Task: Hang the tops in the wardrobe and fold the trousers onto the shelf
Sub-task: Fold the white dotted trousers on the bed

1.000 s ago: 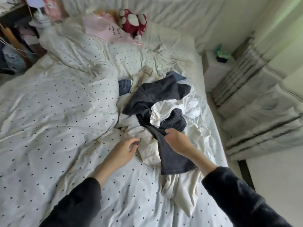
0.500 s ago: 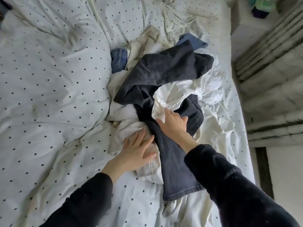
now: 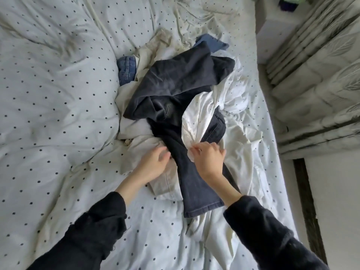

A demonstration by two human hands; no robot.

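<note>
Crumpled white dotted top [image 3: 196, 114]; dark denim trousers [image 3: 175, 82]

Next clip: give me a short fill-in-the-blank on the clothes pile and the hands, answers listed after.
1. The right hand pinches the white dotted top, which is draped over the ____ jeans.
2. The left hand rests on a ____ garment beside the dark trouser leg.
3. A pair of ____ jeans peeks out at the pile's far left edge.
4. The pile lies on a ____ duvet.

Missing words: dark; cream; blue; polka-dot
</note>
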